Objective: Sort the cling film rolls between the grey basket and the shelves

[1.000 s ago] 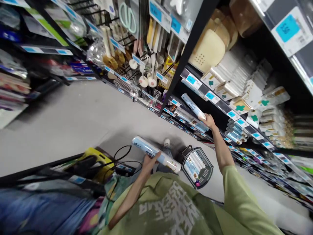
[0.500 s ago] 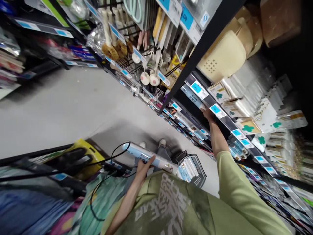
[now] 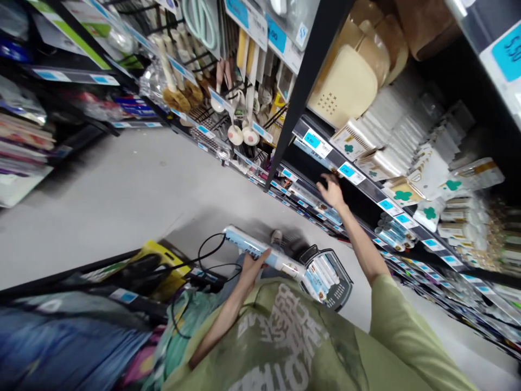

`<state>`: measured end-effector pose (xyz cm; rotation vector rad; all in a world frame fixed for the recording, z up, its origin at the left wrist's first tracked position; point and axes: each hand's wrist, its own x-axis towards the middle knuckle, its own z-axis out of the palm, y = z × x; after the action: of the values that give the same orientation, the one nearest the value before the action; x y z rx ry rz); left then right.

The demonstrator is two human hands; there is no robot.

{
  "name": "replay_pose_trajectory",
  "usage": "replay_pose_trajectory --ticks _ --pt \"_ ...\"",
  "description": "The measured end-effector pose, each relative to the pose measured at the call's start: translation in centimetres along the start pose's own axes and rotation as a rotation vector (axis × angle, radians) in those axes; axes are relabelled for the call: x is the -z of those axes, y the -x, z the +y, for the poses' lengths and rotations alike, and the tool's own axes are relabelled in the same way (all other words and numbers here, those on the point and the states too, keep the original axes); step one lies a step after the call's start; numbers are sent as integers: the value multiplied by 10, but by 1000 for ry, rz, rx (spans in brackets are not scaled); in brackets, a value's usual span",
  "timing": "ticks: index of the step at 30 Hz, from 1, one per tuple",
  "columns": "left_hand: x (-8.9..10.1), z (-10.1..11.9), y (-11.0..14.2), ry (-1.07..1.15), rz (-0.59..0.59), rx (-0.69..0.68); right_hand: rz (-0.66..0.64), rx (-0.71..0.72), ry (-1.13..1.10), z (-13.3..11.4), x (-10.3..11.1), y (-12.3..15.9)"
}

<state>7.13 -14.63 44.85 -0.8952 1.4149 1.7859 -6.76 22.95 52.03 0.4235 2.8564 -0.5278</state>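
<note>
My left hand (image 3: 253, 264) is closed round a long pale blue and white roll (image 3: 264, 255), held level in front of my green shirt. My right hand (image 3: 331, 191) is stretched out to the dark shelf (image 3: 358, 182) with its fingers spread and nothing in them, just below the blue price tags. A roll of the same kind (image 3: 306, 149) lies on that shelf just beyond the fingers. On the floor between my arms stands a dark shopping basket (image 3: 340, 282) holding several more such rolls (image 3: 321, 274).
Shelving runs along the right, with cream plastic bins (image 3: 350, 81), white packets with green clover marks (image 3: 402, 190) and hanging brushes and spoons (image 3: 240, 127). A yellow and black object with cables (image 3: 163, 266) lies at my left. Grey floor (image 3: 122, 184) stretches ahead.
My right hand carried a roll up to the shelf, let it go there and has drawn back with fingers spread. The left hand has kept its roll.
</note>
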Motion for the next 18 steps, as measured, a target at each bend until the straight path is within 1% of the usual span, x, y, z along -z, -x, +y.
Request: replay_pose_trajectory --ticks 1,2,4,6,8,10,13,16,18 --pt "-2 4 2 -23 -9 -9 -26 26 -141 -16 -12 27" --pt "-4 7 4 -41 -20 -21 -105 66 -284 -32 -26 57" --pt "-7 14 6 -69 -62 -43 -305 137 -515 -65 -54 116" --pt "-10 19 9 -98 -128 -67 -440 189 -599 -90 -78 162" --pt "-13 23 12 -124 -201 -106 -466 185 -617 -107 -90 189" --pt "-15 25 15 -123 -239 -140 -443 154 -634 -116 -92 200" --pt "-16 24 18 -95 -273 -128 -428 120 -683 -116 -87 200" --pt "-13 24 17 -67 -356 -135 -428 92 -777 -107 -82 194" --pt "-10 24 14 -65 -414 -157 -450 83 -861 -95 -80 187"
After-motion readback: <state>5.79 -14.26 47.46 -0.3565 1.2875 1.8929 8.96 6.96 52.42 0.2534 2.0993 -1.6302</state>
